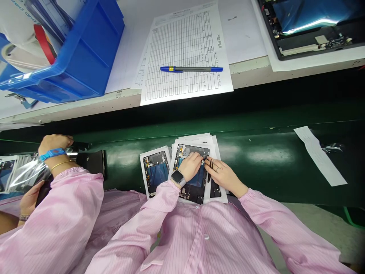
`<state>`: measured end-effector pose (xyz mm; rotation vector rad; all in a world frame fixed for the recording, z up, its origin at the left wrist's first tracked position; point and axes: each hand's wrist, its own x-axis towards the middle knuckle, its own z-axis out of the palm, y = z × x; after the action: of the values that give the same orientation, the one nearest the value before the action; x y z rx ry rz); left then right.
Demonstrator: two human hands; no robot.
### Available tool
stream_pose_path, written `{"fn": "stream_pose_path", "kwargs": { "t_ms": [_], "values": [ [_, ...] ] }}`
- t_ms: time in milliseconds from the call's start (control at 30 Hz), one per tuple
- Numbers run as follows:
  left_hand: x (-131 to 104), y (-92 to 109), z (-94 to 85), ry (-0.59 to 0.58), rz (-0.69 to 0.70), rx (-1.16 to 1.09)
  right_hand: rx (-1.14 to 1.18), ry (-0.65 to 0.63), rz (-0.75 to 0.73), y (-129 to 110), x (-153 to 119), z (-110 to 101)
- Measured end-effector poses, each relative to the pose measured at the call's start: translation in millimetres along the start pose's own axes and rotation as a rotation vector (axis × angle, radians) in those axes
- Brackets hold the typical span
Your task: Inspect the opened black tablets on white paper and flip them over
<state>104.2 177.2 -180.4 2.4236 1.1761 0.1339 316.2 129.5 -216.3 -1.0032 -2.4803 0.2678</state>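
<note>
L hand (pixel 191 166) fingers bunched, hold unclear; R hand (pixel 222 174) gripping 1 pr. blk tweezers (pixel 210 173), both at 1 opened tablet (pixel 195 190).

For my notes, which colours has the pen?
The pen is grey with blue ends and a yellow label, in the head view.

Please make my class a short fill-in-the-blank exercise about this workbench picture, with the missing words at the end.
1. The left hand, with a ____ at its wrist, is over an opened tablet.
2. The right hand holds a pair of dark ____.
3. Across the printed form lies a ____.
4. The plastic bin is coloured ____.

Missing words: smartwatch; tweezers; pen; blue.
</note>
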Motion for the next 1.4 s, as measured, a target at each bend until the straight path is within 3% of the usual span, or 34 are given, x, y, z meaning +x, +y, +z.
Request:
{"fn": "stream_pose_path", "kwargs": {
  "t_ms": [467,1033,1267,1400],
  "values": [
    [-17,17,10.0,0.021,-0.056,0.075,0.005,0.043,-0.019,4,-4,-1],
    [-11,18,9.2,0.138,-0.077,-0.061,0.084,0.115,0.164,-5,0,3],
    [-10,20,12.1,0.141,-0.075,-0.067,0.237,0.164,0.217,-4,-5,4],
    [-13,17,10.9,0.117,-0.06,-0.045,0.376,0.26,0.348,-5,-4,1]
  ]
}}
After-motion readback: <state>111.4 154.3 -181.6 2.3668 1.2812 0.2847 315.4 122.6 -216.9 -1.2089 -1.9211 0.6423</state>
